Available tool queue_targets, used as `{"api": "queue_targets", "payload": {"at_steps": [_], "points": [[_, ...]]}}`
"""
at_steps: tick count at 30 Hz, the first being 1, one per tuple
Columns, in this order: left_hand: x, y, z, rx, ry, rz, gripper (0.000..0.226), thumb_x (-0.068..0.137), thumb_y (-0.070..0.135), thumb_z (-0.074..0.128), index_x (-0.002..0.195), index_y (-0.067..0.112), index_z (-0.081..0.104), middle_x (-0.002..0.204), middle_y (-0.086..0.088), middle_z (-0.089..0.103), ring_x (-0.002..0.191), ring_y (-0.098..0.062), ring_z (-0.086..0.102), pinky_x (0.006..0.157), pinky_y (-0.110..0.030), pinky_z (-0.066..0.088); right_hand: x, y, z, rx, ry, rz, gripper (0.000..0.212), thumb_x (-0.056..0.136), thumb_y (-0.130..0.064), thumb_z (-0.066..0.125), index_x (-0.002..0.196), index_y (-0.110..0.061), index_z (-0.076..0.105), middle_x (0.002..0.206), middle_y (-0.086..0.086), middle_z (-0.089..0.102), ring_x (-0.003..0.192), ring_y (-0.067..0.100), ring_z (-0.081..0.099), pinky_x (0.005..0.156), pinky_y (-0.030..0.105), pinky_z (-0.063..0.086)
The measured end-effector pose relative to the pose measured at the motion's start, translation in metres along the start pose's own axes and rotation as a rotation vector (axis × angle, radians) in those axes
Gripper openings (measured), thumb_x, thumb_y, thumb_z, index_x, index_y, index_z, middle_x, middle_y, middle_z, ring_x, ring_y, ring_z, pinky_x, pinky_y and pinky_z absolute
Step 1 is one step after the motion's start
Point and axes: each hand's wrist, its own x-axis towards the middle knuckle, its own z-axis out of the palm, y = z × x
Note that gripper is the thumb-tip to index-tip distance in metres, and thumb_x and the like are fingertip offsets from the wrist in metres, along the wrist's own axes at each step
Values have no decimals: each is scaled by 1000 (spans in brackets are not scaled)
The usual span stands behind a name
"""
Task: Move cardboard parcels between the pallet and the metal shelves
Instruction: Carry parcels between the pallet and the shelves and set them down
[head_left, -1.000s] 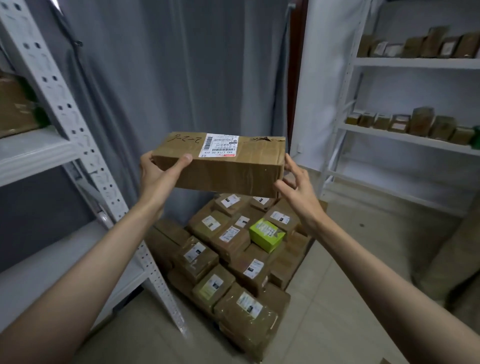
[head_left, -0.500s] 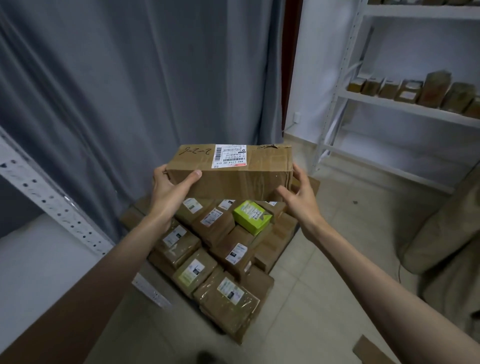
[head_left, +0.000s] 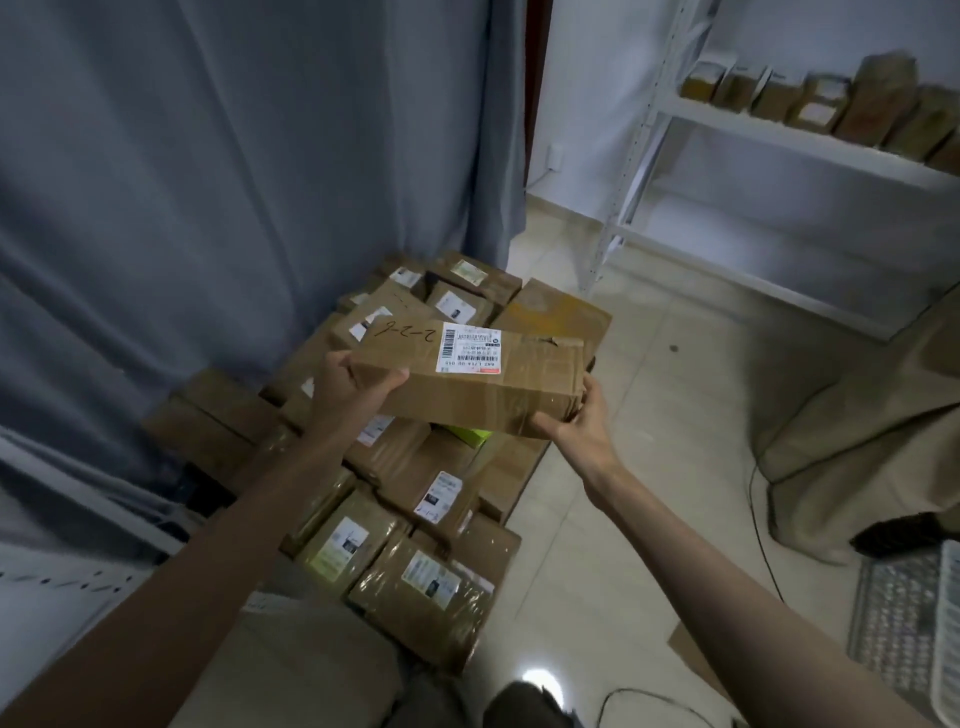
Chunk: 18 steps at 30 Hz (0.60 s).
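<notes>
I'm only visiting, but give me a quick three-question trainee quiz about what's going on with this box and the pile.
1. True or false: the held parcel is lying on the floor.
2. Which hand grips the parcel's end nearest the grey curtain? A) left hand B) right hand C) neither
3. Fill in: just under the held parcel, among the brown parcels of the pile, one small box is bright ____.

Key: 1 false, both hands hold it above the pile; 2 A; 3 green.
</notes>
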Motion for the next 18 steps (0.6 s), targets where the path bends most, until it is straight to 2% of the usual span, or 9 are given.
{"api": "queue_targets", "payload": {"at_steps": [2,3,6,8,11,13,14,16,18], "points": [[14,-10,15,45,-31,-25,63,67,46,87,112,32,47,101,17,55,89,-2,59,63,-19,54,9,18,1,25,8,63,95,77,-3,81,152,-17,24,146,12,42,129,23,52,107,47,50],[21,-16,22,65,-57,-49,64,67,46,87,114,31,46,102,16,55,91,-4,60,64,-20,52,13,28,2,37,13,93,95,78,-1,81,152,-16,24,145,12,44,129,23,52,106,47,50],[42,-34,42,134,-166,-111,67,68,47,85,118,31,43,112,12,57,101,-11,60,82,-34,54,30,54,-2,41,29,172,92,78,2,80,150,-13,24,139,10,51,127,25,54,105,49,51],[54,-45,56,174,-204,-146,65,68,47,83,118,31,44,108,15,58,97,-7,61,78,-30,54,45,71,-4,18,22,227,90,78,1,81,148,-13,25,137,10,51,126,26,54,103,51,51],[74,-58,79,234,-198,-171,50,75,37,83,111,29,49,100,17,58,88,0,58,68,-22,48,73,99,-7,23,6,298,87,77,7,80,145,-9,28,136,13,50,125,30,54,99,53,53],[89,-72,98,264,-206,-220,43,78,33,83,105,30,51,97,14,58,85,2,57,67,-20,47,93,120,-7,6,-6,337,83,77,11,77,143,-5,29,136,15,49,121,27,55,97,49,54],[96,-82,107,274,-207,-244,44,78,32,83,108,27,51,99,12,57,85,2,56,65,-17,46,103,132,-7,-13,-8,361,80,78,13,75,143,-2,31,135,17,50,116,26,56,94,47,55],[112,-103,124,312,-222,-286,59,80,34,83,125,18,49,109,5,56,88,-1,55,60,-10,45,120,161,-8,-61,-11,432,72,82,17,67,143,2,34,131,22,53,103,24,59,85,41,58],[128,-127,142,357,-248,-334,71,83,35,80,139,11,42,122,0,55,95,-7,58,62,-6,46,134,190,-9,-111,-37,505,62,86,20,52,143,1,37,128,22,56,89,17,59,69,23,56]]}}
